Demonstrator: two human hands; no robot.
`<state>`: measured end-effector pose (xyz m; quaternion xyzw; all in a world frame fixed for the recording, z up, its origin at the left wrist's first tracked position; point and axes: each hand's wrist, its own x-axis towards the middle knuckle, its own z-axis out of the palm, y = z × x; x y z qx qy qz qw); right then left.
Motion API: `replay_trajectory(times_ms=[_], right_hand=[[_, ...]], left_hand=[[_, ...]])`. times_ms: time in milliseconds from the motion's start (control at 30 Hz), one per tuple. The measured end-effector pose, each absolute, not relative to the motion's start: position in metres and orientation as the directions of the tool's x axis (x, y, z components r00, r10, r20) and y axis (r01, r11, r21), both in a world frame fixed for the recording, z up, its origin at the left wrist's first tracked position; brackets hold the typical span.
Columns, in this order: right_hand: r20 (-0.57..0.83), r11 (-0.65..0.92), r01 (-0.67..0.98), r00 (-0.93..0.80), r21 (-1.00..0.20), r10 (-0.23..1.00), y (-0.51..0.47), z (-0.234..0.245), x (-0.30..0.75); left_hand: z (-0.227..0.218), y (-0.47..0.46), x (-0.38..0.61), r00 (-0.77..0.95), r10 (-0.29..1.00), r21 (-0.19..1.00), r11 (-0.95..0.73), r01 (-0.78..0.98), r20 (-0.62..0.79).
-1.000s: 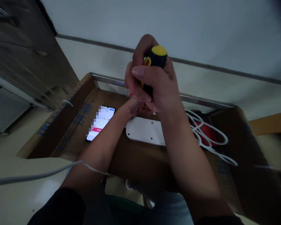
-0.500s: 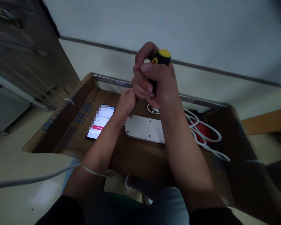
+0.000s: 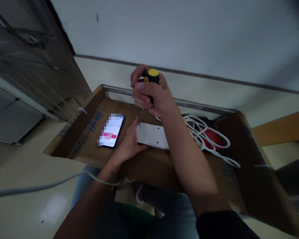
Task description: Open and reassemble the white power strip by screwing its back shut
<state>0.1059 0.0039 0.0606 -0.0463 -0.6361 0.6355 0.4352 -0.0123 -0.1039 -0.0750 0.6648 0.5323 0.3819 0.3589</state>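
Observation:
My right hand (image 3: 155, 96) is closed around the black and yellow handle of a screwdriver (image 3: 153, 77), which stands nearly upright. Its thin shaft runs down to a dark screw hole at the upper left corner of a white power strip (image 3: 151, 135). The strip lies with its holed side up, and my right forearm hides its right end. Thumb and fingers of my left hand (image 3: 131, 141) hold the strip's left end from both sides. A looped white cord (image 3: 223, 142) lies to the right of the strip.
A phone (image 3: 112, 132) with a lit screen lies on the cardboard (image 3: 89, 154) left of my left hand. Something red (image 3: 211, 137) sits under the cord loops. Behind runs a metal rail (image 3: 199, 105) along the wall. A pale cable (image 3: 52, 184) crosses at the lower left.
My left hand has left the screwdriver shaft and moved down to grip the strip's left end. The right hand, still on the screwdriver, appears lower and further left; the camera view has shifted too.

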Motion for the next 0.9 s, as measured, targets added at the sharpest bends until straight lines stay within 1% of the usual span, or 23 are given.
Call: replay_trajectory(times_ms=[67,167,233,300,367,433,467,500,600,633,767,833,900], right_hand=[[0.509,0.235,-0.488,-0.562,-0.84,0.652,0.001,0.061,0.1],[0.522,0.363,-0.415,-0.386,-0.835,0.761,-0.009,0.064,0.09],[0.518,0.419,-0.351,-0.269,-0.838,0.812,-0.018,0.066,0.083],[0.522,0.461,-0.313,-0.147,-0.83,0.84,-0.028,0.067,0.076],[0.536,0.515,-0.268,-0.005,-0.814,0.844,-0.034,0.067,0.072],[0.553,0.554,-0.231,0.072,-0.8,0.83,-0.036,0.067,0.071],[0.561,0.553,-0.234,0.04,-0.799,0.827,-0.034,0.068,0.073],[0.566,0.542,-0.253,-0.03,-0.802,0.824,-0.032,0.069,0.076],[0.569,0.479,-0.324,-0.296,-0.816,0.768,-0.02,0.071,0.088],[0.571,0.457,-0.358,-0.351,-0.814,0.742,-0.016,0.071,0.092],[0.516,0.286,-0.465,-0.504,-0.838,0.692,-0.005,0.068,0.105],[0.455,0.212,-0.446,-0.558,-0.87,0.694,-0.006,0.066,0.105],[0.423,0.229,-0.398,-0.516,-0.888,0.745,-0.01,0.066,0.101]], left_hand=[[-0.077,-0.103,-0.011,0.101,0.986,0.889,-0.161,0.429,0.129],[-0.078,-0.103,-0.008,0.057,0.989,0.886,-0.147,0.439,0.136],[-0.077,-0.104,-0.007,0.043,0.988,0.878,-0.151,0.454,0.148],[-0.074,-0.105,-0.006,0.033,0.986,0.87,-0.162,0.466,0.166],[-0.071,-0.105,-0.005,0.025,0.983,0.864,-0.173,0.474,0.183],[-0.07,-0.106,-0.005,0.023,0.982,0.863,-0.176,0.474,0.188],[-0.07,-0.106,-0.005,0.025,0.983,0.865,-0.173,0.472,0.182],[-0.071,-0.106,-0.005,0.028,0.984,0.868,-0.166,0.469,0.173],[-0.075,-0.106,-0.007,0.038,0.989,0.87,-0.142,0.471,0.14],[-0.076,-0.106,-0.007,0.041,0.99,0.87,-0.137,0.473,0.133],[-0.078,-0.107,-0.008,0.048,0.989,0.87,-0.143,0.471,0.137],[-0.077,-0.107,-0.008,0.044,0.989,0.866,-0.143,0.479,0.139],[-0.076,-0.107,-0.007,0.038,0.99,0.858,-0.135,0.495,0.134]])
